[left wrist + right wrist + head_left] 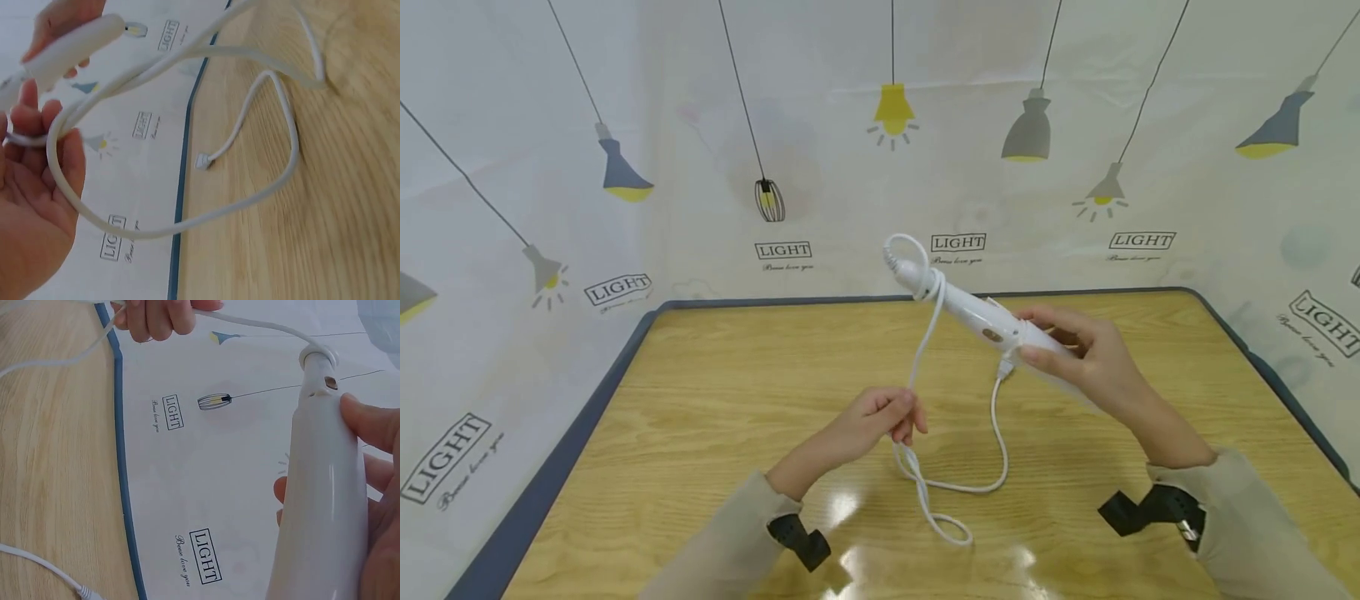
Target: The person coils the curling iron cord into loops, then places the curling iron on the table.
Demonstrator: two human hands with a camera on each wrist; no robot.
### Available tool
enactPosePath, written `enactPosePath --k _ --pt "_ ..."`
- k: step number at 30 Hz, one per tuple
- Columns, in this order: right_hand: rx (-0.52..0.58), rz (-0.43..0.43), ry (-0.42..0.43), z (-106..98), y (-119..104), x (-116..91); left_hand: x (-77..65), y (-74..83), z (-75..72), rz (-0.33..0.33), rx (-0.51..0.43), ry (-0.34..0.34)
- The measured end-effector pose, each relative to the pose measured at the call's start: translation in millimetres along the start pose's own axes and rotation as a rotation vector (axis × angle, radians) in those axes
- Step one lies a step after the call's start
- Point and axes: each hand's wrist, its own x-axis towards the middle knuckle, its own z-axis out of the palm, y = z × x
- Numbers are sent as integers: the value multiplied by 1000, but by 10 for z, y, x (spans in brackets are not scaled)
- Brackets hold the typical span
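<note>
The right hand (pixel 1086 358) curls its fingers and thumb snugly around the white corded wand (pixel 973 312), and the left hand (pixel 883 417) pinches its white cord (pixel 916 364). In the head view, the wand is up in the air at 1 o'clock from the left hand. The twisted loop (pixel 955 543) at 5 o'clock could turn into a knot if tugged. The left arm reaches in from 8 o'clock, the right arm from 4.

Creased off-white wall covering (pixel 820 50) left, far and right; prints: grey, blue and yellow pendant lamps (pixel 894 104), boxed black "LIGHT" lettering (pixel 958 242). Glossy light wood-grain tabletop (pixel 700 358), dark blue edging (pixel 537 500). White glare (pixel 842 506) on near side.
</note>
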Motion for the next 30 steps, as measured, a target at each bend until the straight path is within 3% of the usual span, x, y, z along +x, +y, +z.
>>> enactPosePath --k 4,11,17,25,30 --pt "101 -49 -44 0 6 -8 -8 -41 -103 -16 -2 -91" --pt "162 -87 -90 -3 11 -54 -21 -73 -268 -81 35 -255" --pt "278 -128 -129 -24 33 -69 -21 -122 -334 -128 80 -247" --pt "402 -314 -297 -10 52 -78 16 -183 -430 -115 87 -291" --pt "376 -292 -400 -12 4 -109 4 -156 -519 -187 125 -328"
